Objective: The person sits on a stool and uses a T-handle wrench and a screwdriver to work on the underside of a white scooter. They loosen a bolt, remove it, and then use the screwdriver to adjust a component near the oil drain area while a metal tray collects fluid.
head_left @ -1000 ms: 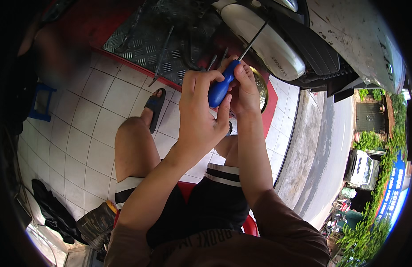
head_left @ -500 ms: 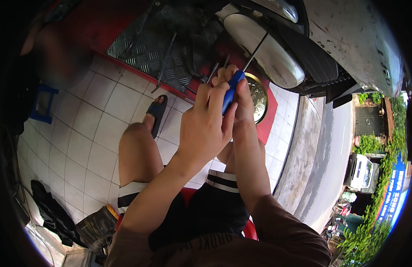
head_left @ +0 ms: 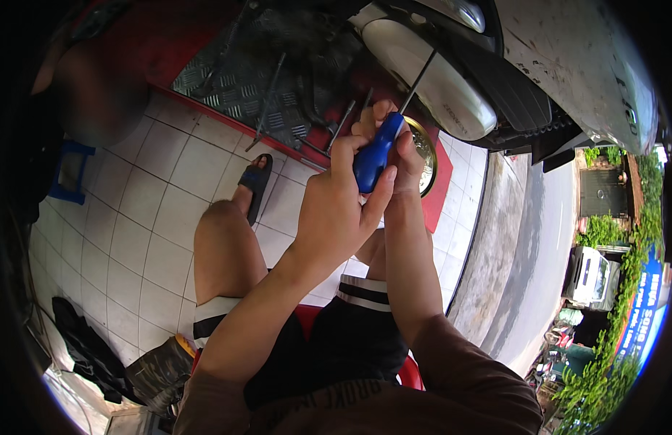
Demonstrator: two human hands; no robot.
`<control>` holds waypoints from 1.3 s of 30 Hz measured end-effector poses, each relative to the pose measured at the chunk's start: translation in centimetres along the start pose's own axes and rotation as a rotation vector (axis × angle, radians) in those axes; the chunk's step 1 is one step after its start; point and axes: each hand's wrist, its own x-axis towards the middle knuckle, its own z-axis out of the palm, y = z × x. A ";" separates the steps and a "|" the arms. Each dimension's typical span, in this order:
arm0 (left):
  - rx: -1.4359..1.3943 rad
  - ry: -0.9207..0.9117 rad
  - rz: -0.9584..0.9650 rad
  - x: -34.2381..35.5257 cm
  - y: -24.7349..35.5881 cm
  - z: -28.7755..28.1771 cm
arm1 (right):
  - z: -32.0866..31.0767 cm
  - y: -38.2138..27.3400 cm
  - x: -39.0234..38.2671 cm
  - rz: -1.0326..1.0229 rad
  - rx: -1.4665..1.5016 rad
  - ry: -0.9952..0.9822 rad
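The left hand (head_left: 334, 217) rises from the lower edge, forearm slanting up, fingers clenched around the blue screwdriver handle (head_left: 374, 154); the right hand (head_left: 400, 148) grips it from behind, forearm nearly upright; its thin shaft (head_left: 418, 78) meets the pale scooter cover (head_left: 429, 71).

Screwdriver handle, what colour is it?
Blue; the screwdriver handle shows best in the head view.

Glossy blue plastic screwdriver handle (head_left: 372, 161) – thin metal shaft, ribbed metal tread plate (head_left: 234, 69) (dull), glazed floor tiles (head_left: 140, 232)
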 end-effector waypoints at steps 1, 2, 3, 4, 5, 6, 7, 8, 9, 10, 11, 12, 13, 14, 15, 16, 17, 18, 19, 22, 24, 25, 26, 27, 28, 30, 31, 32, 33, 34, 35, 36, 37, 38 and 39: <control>-0.058 0.006 -0.065 -0.1 -0.1 0.1 | 0.4 -0.4 0.0 0.009 -0.028 0.013; -0.109 -0.005 -0.116 0.0 -0.2 0.1 | 0.6 -0.7 0.0 0.018 -0.056 0.025; -0.159 -0.016 -0.168 0.0 -0.3 -0.1 | -0.5 -0.4 -0.5 0.041 -0.046 0.022; -0.212 -0.028 -0.220 0.1 -0.5 -0.1 | -0.8 -0.3 -0.6 0.028 -0.075 0.042; -0.192 -0.056 -0.232 0.2 -0.3 -0.4 | -1.1 -0.3 -0.8 0.016 -0.104 0.062; -0.128 -0.048 -0.146 0.2 -0.4 -0.4 | -1.4 -0.3 -1.0 0.003 -0.134 0.082; -0.061 -0.034 -0.058 0.4 -0.5 -0.6 | -1.3 -0.2 -0.9 -0.007 -0.154 0.105; 0.007 -0.019 0.030 0.5 -0.6 -0.7 | -1.2 -0.3 -0.8 0.015 -0.148 0.088; 0.057 0.013 0.085 0.6 -0.6 -0.6 | -1.1 -0.5 -0.7 0.036 -0.142 0.070; 0.105 0.042 0.139 0.7 -0.5 -0.3 | -0.9 -0.7 -0.6 0.057 -0.137 0.056; 0.154 0.071 0.193 0.7 -0.4 -0.1 | -0.3 -0.9 -0.5 0.063 -0.168 0.098; 0.151 0.038 0.152 0.6 -0.3 -0.1 | -0.1 -0.7 -0.3 0.044 -0.128 0.103; 0.151 0.005 0.112 0.4 -0.2 -0.2 | 0.2 -0.4 -0.1 0.025 -0.085 0.105; 0.151 -0.028 0.071 0.2 0.0 -0.3 | 0.5 -0.3 0.1 0.007 -0.043 0.108; 0.036 -0.042 -0.076 0.2 0.3 -0.3 | 1.0 -0.6 0.0 0.027 -0.007 0.143; 0.008 -0.048 -0.093 0.2 0.1 -0.3 | 0.8 -0.8 -0.1 0.029 -0.054 0.141; -0.021 -0.055 -0.111 0.2 -0.3 -0.4 | 0.3 -0.9 -0.4 0.032 -0.102 0.139; -0.049 -0.061 -0.128 0.3 -0.7 -0.4 | 0.1 -1.0 -0.6 0.034 -0.149 0.137; -0.022 -0.092 -0.115 0.5 -0.9 -0.5 | 0.1 -1.1 -0.6 0.035 -0.150 0.143; 0.118 -0.031 0.068 0.6 -0.3 -0.4 | -0.9 -1.5 -0.2 0.077 -0.056 0.009; 0.204 0.024 0.168 0.5 -0.7 -0.1 | -0.5 -0.7 -0.2 0.023 -0.017 0.085; 0.221 0.022 0.156 0.4 -0.7 0.0 | -0.4 -0.6 0.1 0.011 -0.011 0.074; 0.239 0.020 0.145 0.3 -0.5 0.0 | -0.1 -0.5 0.3 -0.001 -0.005 0.062; 0.211 -0.002 0.037 0.2 -0.3 -0.2 | 0.2 -0.5 0.1 0.010 0.022 0.056; 0.132 -0.007 -0.047 0.2 -0.2 -0.2 | 0.2 -0.9 -0.1 0.023 -0.029 0.068; -0.026 -0.016 -0.216 0.4 -0.1 -0.2 | -0.3 -1.5 -0.6 0.052 -0.130 0.091; -0.017 -0.002 -0.211 0.4 0.0 -0.4 | -0.7 -1.3 -0.3 0.051 -0.117 0.024; 0.012 -0.003 -0.144 0.5 -0.2 -0.5 | -0.9 -1.2 -0.3 0.042 -0.133 0.038; 0.041 -0.004 -0.077 0.7 -0.4 -0.6 | -1.1 -1.0 -0.3 0.033 -0.150 0.052; 0.064 -0.004 -0.011 0.9 -0.4 -0.6 | -0.8 -1.1 -0.1 0.026 -0.172 0.067; 0.083 0.027 0.065 1.1 -0.6 -0.5 | -1.0 -1.9 -0.2 0.076 -0.216 0.059; 0.103 0.060 0.140 1.4 -0.9 -0.2 | -1.2 -1.8 -0.1 0.058 -0.196 0.058; 0.103 0.062 0.155 1.3 -1.0 0.0 | -1.6 -1.5 -0.1 0.039 -0.175 0.059; 0.103 0.065 0.171 1.2 -1.1 0.3 | -1.9 -1.3 -0.1 0.020 -0.154 0.059; 0.082 0.039 0.127 0.9 -1.1 0.5 | -2.3 -1.1 -0.1 -0.024 -0.228 0.122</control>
